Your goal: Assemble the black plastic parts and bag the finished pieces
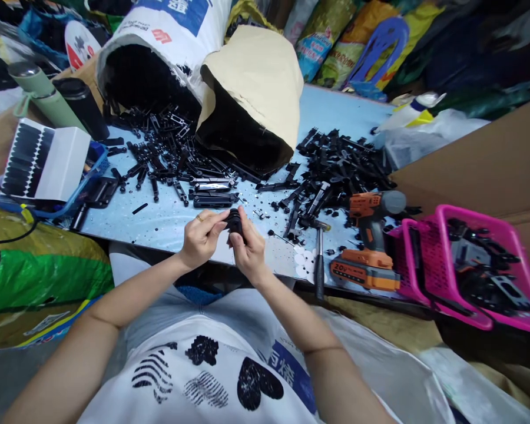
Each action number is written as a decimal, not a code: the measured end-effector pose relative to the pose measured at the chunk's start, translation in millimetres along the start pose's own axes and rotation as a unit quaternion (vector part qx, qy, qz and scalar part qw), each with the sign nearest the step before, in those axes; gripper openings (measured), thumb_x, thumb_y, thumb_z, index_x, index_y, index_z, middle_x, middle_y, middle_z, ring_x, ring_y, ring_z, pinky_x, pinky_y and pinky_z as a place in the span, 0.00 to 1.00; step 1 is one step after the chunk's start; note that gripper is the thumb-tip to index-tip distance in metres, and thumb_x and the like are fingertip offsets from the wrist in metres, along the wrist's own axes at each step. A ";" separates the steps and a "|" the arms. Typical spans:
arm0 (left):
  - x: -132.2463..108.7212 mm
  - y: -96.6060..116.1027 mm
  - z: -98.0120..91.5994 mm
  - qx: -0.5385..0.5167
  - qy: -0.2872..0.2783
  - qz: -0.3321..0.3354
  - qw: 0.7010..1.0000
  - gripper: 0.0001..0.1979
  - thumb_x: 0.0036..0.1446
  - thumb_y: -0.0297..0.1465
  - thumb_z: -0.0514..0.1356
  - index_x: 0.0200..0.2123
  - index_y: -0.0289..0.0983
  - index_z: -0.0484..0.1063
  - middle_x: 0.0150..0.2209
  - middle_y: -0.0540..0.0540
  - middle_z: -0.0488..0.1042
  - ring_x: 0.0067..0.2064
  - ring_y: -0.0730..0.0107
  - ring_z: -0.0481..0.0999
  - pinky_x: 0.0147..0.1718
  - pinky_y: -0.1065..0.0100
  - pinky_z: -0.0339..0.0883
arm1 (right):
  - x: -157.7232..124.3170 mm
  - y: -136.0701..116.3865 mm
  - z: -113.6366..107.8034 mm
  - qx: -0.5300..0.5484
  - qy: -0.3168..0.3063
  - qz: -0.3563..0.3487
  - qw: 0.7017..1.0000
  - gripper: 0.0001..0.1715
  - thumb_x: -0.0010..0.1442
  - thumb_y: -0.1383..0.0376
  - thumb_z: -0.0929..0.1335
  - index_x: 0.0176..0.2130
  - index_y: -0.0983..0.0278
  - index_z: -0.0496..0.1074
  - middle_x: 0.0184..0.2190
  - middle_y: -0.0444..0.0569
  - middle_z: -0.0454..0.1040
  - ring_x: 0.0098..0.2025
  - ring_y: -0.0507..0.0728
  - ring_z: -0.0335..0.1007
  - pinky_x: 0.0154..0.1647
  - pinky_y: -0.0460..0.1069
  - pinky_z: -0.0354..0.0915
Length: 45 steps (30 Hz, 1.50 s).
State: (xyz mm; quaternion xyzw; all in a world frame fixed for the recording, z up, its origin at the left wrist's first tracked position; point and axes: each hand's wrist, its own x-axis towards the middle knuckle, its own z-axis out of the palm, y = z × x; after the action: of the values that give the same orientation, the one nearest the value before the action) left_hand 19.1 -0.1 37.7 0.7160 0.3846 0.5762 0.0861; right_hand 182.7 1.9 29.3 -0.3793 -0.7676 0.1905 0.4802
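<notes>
Both hands meet over the table's front edge around a small black plastic part (pixel 234 221) with a ridged top. My left hand (pixel 202 235) pinches it from the left side, thumb and fingertips pressed together. My right hand (pixel 249 247) grips it from the right, with the thumb in front. Just behind them lie several long black assembled pieces (pixel 214 193) in a stack, side by side. Loose black plastic parts (pixel 159 147) spread behind and to the left. Another heap of black parts (pixel 335 159) lies to the right.
An orange cordless drill (pixel 368 235) stands at the right beside a hammer (pixel 320 259). Pink baskets (pixel 450 271) hold black parts at far right. Two open sacks (pixel 256 76) lie at the back. A green bottle (pixel 44 94) and blue basket (pixel 99 162) stand left.
</notes>
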 end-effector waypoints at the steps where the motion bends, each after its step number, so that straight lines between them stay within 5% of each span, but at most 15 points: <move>1: 1.4 -0.1 0.9 -0.005 -0.001 0.010 1.000 0.14 0.64 0.32 0.52 0.48 0.36 0.73 0.35 0.44 0.75 0.35 0.73 0.74 0.35 0.71 0.68 | -0.5 -0.7 0.8 0.001 0.015 0.001 1.000 0.31 0.67 0.57 0.57 0.65 0.64 0.51 0.35 0.51 0.71 0.33 0.54 0.66 0.36 0.50 0.67; 4: 3.8 2.4 5.0 -0.008 -0.003 0.011 1.000 0.13 0.63 0.31 0.53 0.46 0.35 0.73 0.34 0.45 0.75 0.35 0.73 0.74 0.35 0.72 0.68 | -2.3 -3.8 7.0 0.011 -0.036 -0.011 0.999 0.32 0.65 0.54 0.58 0.64 0.64 0.55 0.33 0.50 0.71 0.32 0.54 0.66 0.35 0.50 0.67; 9: 0.2 5.0 9.8 0.004 0.034 -0.036 0.999 0.13 0.64 0.32 0.52 0.45 0.35 0.74 0.34 0.44 0.75 0.36 0.73 0.74 0.35 0.71 0.69 | -4.9 -4.3 15.7 0.014 0.057 0.056 0.997 0.33 0.67 0.54 0.54 0.66 0.65 0.50 0.36 0.53 0.71 0.31 0.55 0.67 0.34 0.51 0.68; 13: -2.1 1.9 8.8 0.008 0.016 -0.034 0.999 0.13 0.63 0.33 0.53 0.43 0.35 0.75 0.33 0.45 0.76 0.35 0.72 0.74 0.34 0.71 0.69 | -3.1 2.0 11.5 0.026 -0.045 -0.005 0.999 0.31 0.65 0.53 0.59 0.63 0.63 0.56 0.35 0.51 0.71 0.33 0.54 0.67 0.36 0.50 0.68; 16: -1.1 -0.2 9.8 0.010 0.037 -0.056 0.998 0.14 0.64 0.33 0.52 0.43 0.35 0.75 0.33 0.45 0.76 0.35 0.73 0.74 0.34 0.71 0.69 | -2.2 3.1 13.7 0.015 0.026 0.044 0.999 0.32 0.67 0.54 0.56 0.65 0.64 0.51 0.35 0.52 0.71 0.32 0.54 0.66 0.35 0.50 0.67; 20: -1.8 -0.3 10.6 0.013 0.037 -0.055 0.998 0.14 0.63 0.35 0.53 0.41 0.36 0.76 0.33 0.45 0.76 0.35 0.72 0.74 0.35 0.70 0.69 | -6.5 0.8 21.0 0.030 -0.027 0.020 0.999 0.32 0.66 0.53 0.57 0.64 0.63 0.54 0.34 0.50 0.71 0.31 0.53 0.66 0.35 0.50 0.67; 24: -5.1 -0.6 9.2 -0.005 0.046 -0.064 0.997 0.13 0.63 0.33 0.53 0.40 0.36 0.76 0.32 0.46 0.76 0.35 0.72 0.74 0.35 0.70 0.69 | -12.6 0.5 24.3 0.036 0.036 0.055 0.997 0.32 0.67 0.54 0.56 0.65 0.64 0.51 0.36 0.52 0.71 0.33 0.53 0.67 0.36 0.50 0.67; 30: -9.0 -10.9 9.7 -0.009 0.002 -0.104 0.995 0.15 0.63 0.36 0.52 0.40 0.35 0.76 0.34 0.44 0.76 0.36 0.70 0.74 0.37 0.69 0.68 | 0.5 17.6 -0.8 0.013 -0.097 -0.004 0.995 0.31 0.66 0.55 0.58 0.64 0.63 0.54 0.35 0.50 0.71 0.34 0.53 0.67 0.38 0.49 0.67; 35: -11.2 -19.6 8.8 -0.045 -0.098 -0.111 0.988 0.20 0.65 0.37 0.49 0.57 0.37 0.64 0.38 0.44 0.76 0.37 0.71 0.75 0.38 0.68 0.68 | 18.3 20.1 -28.7 -0.042 -0.178 -0.051 0.982 0.31 0.65 0.57 0.61 0.64 0.61 0.54 0.40 0.52 0.71 0.39 0.54 0.69 0.41 0.49 0.67; 37: -12.2 -18.7 10.6 -0.043 -0.100 -0.087 0.990 0.21 0.65 0.37 0.49 0.59 0.38 0.62 0.42 0.42 0.76 0.39 0.69 0.75 0.40 0.67 0.68 | 18.8 14.6 -29.4 -0.040 -0.163 -0.035 0.985 0.31 0.66 0.57 0.60 0.64 0.61 0.53 0.40 0.52 0.72 0.39 0.54 0.69 0.41 0.49 0.67; 40: -14.2 -12.1 19.9 -0.019 -0.019 -0.069 0.997 0.19 0.66 0.35 0.47 0.55 0.37 0.66 0.46 0.40 0.75 0.43 0.67 0.74 0.43 0.65 0.67 | 11.6 2.9 -13.3 -0.019 -0.103 0.017 0.994 0.30 0.67 0.58 0.58 0.65 0.61 0.53 0.39 0.51 0.72 0.36 0.54 0.69 0.40 0.49 0.68; 45: -14.0 0.3 27.9 0.008 0.073 -0.085 0.994 0.17 0.66 0.34 0.47 0.50 0.36 0.71 0.40 0.42 0.77 0.41 0.68 0.74 0.42 0.65 0.67 | -2.0 -10.0 18.0 0.011 0.032 0.062 0.998 0.30 0.67 0.58 0.56 0.66 0.62 0.49 0.42 0.54 0.71 0.34 0.54 0.68 0.36 0.49 0.69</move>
State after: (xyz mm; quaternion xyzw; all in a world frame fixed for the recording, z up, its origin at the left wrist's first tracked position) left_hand 43.5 -0.4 18.2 0.6372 0.4540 0.6145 0.1010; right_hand 163.4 -4.7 26.3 -0.4267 -0.7249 0.2162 0.4957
